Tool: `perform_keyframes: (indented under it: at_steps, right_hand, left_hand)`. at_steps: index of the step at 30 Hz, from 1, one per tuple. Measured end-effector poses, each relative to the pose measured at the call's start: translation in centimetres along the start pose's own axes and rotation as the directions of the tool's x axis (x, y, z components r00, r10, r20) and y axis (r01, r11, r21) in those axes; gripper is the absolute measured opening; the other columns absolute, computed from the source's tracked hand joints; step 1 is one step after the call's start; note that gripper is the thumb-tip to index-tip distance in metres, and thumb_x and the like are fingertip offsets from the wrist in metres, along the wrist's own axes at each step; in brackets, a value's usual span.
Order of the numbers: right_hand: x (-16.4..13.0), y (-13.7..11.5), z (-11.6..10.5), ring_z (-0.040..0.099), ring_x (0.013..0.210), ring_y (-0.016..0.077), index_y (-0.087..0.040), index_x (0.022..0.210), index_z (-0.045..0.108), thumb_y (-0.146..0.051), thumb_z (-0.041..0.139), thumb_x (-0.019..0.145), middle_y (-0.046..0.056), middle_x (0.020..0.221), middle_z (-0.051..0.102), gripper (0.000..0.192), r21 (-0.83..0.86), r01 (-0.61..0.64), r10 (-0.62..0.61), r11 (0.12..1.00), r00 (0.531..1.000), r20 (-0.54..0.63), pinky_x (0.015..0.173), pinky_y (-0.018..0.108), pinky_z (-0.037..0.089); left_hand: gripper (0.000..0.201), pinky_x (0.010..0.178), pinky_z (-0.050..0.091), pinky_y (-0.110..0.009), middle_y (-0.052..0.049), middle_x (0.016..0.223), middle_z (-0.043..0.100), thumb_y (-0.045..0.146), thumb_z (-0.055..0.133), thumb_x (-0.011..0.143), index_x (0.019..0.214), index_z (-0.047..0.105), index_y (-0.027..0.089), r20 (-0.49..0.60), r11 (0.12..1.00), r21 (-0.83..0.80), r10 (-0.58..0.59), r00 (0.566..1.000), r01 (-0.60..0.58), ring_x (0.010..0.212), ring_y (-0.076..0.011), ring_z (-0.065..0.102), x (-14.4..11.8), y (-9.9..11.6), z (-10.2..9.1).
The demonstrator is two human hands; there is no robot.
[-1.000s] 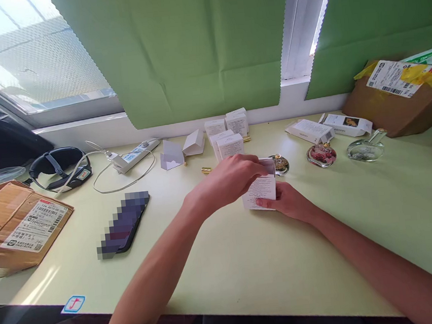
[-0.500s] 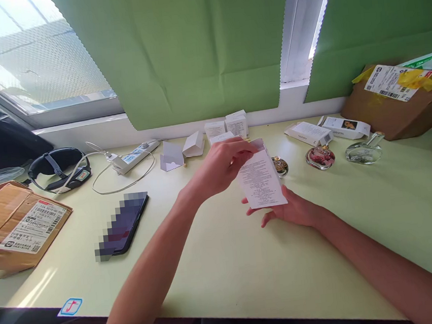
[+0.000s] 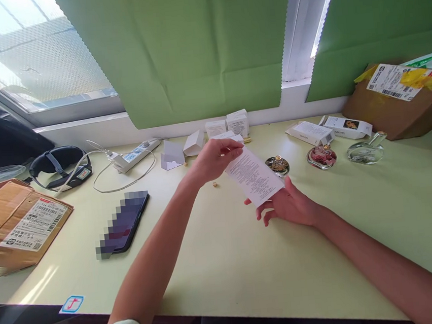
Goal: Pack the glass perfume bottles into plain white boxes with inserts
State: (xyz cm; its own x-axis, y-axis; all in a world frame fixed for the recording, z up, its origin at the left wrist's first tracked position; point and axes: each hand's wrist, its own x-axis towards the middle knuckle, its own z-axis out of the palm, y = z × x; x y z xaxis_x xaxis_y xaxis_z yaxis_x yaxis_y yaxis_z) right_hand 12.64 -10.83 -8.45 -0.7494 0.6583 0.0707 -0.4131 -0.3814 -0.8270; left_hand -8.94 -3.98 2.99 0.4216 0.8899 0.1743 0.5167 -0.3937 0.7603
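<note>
I hold a small white printed carton (image 3: 254,175) above the pale desk (image 3: 225,263), tilted so its long printed face looks up at me. My left hand (image 3: 213,159) pinches its upper end with fingers and thumb. My right hand (image 3: 287,204) supports its lower end from beneath, fingers partly spread under it. Just behind the carton stands a round glass bottle with a gold cap (image 3: 277,165). A small gold piece (image 3: 214,184) lies on the desk below my left hand.
More white cartons (image 3: 231,125) and folded inserts (image 3: 172,155) sit by the window sill. Two glass bottles (image 3: 321,156) (image 3: 365,150) and flat boxes (image 3: 310,132) lie right. A phone (image 3: 124,223), power strip (image 3: 134,153), headset (image 3: 59,166) and cardboard parcels (image 3: 19,225) (image 3: 401,98) surround the desk.
The carton has been lifted off the desk and tipped back and leftward. My left hand rose with its top end; my right hand slid under its lower end.
</note>
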Motion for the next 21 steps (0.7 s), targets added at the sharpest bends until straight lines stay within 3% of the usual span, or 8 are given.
perform_keyframes:
  at_steps: [4,9,12,16,21]
  right_hand:
    - [-0.1,-0.1,0.0,0.061,0.093,0.0274,-0.016,0.135,0.048,-0.072,0.019,0.089,0.022,0.128,0.055,0.078,0.027,-0.023,0.022,0.999,1.0,0.022,0.078,0.044,0.049]
    - [-0.2,0.2,-0.3,0.062,0.092,0.0261,-0.02,0.129,0.052,-0.062,0.034,0.092,0.015,0.121,0.058,0.059,0.059,-0.048,0.05,0.997,0.998,-0.026,0.076,0.041,0.049]
    - [-0.1,0.3,-0.4,0.062,0.083,0.0231,-0.018,0.123,0.056,-0.064,0.031,0.092,0.014,0.11,0.061,0.061,0.088,-0.054,0.061,0.995,0.995,-0.078,0.071,0.038,0.049]
    - [-0.1,0.1,-0.1,0.061,0.079,0.0236,-0.018,0.12,0.057,-0.069,0.024,0.09,0.012,0.095,0.062,0.069,0.119,-0.061,0.076,0.991,0.989,-0.129,0.064,0.036,0.049]
    - [0.0,0.1,0.1,0.06,0.076,0.0214,-0.022,0.122,0.057,-0.068,0.029,0.09,0.009,0.096,0.06,0.062,0.138,-0.048,0.073,0.989,0.981,-0.181,0.057,0.031,0.046]
  left_hand:
    - [0.026,0.06,0.05,-0.025,-0.007,0.092,0.072,0.037,0.06,0.085,0.1,0.07,0.018,0.077,0.995,-0.095,-0.003,0.997,0.01,0.082,-0.0158,0.065,0.3,-0.8,-0.1]
    - [0.025,0.074,0.053,-0.029,-0.007,0.098,0.072,0.035,0.062,0.084,0.1,0.07,0.018,0.115,0.988,-0.141,0.083,0.99,-0.067,0.09,-0.017,0.065,0.1,-0.5,0.1]
    - [0.024,0.078,0.054,-0.03,-0.005,0.099,0.072,0.033,0.06,0.086,0.1,0.07,0.018,0.165,0.982,-0.147,0.143,0.976,-0.119,0.092,-0.0175,0.065,-0.1,-0.1,0.5]
    - [0.023,0.077,0.054,-0.03,-0.005,0.102,0.07,0.031,0.055,0.089,0.101,0.07,0.018,0.201,0.971,-0.092,0.235,0.951,-0.22,0.091,-0.016,0.064,-0.3,0.7,1.0]
    - [0.026,0.074,0.052,-0.028,-0.005,0.097,0.067,0.029,0.05,0.093,0.105,0.07,0.02,0.206,0.941,0.018,0.327,0.923,-0.337,0.085,-0.014,0.062,-0.9,1.4,1.0]
